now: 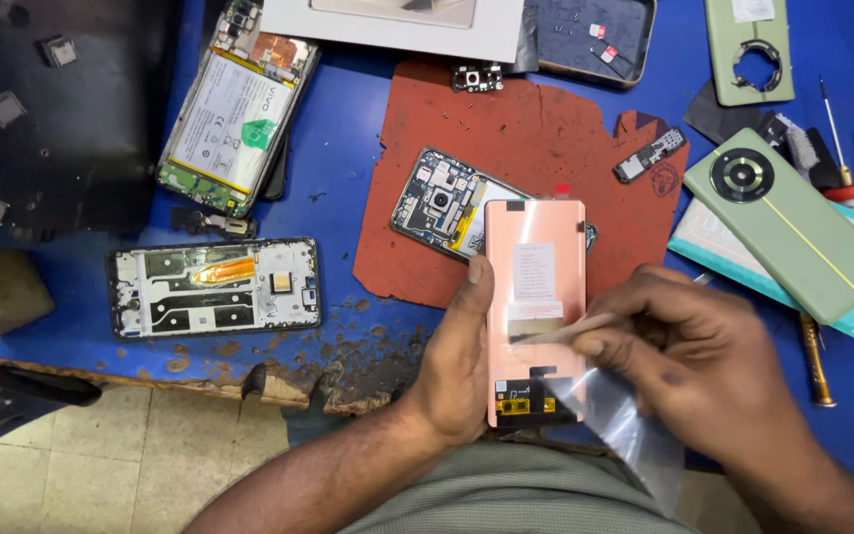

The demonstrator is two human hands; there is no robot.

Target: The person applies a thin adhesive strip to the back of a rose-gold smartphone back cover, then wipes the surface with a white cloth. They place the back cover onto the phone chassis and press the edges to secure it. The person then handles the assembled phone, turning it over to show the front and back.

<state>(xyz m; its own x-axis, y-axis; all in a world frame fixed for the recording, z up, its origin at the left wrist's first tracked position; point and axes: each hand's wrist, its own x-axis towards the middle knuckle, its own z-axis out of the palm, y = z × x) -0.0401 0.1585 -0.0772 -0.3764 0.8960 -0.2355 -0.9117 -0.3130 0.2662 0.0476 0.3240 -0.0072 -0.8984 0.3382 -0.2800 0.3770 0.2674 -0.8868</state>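
Clear film (625,420) is pinched in the right hand (689,371), half peeled from the copper-backed display panel (536,297) (gripped edgewise by the left hand (457,366)). 1 steady pull is judged to be required.

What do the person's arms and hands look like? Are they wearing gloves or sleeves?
No gloves and no sleeves show. Both the left hand and the right hand are bare, and both forearms are bare as far as the picture reaches. No rings, watch or bands show on the fingers or wrists. The right hand looks a bit blurred. Below the arms there is grey-green ribbed clothing.
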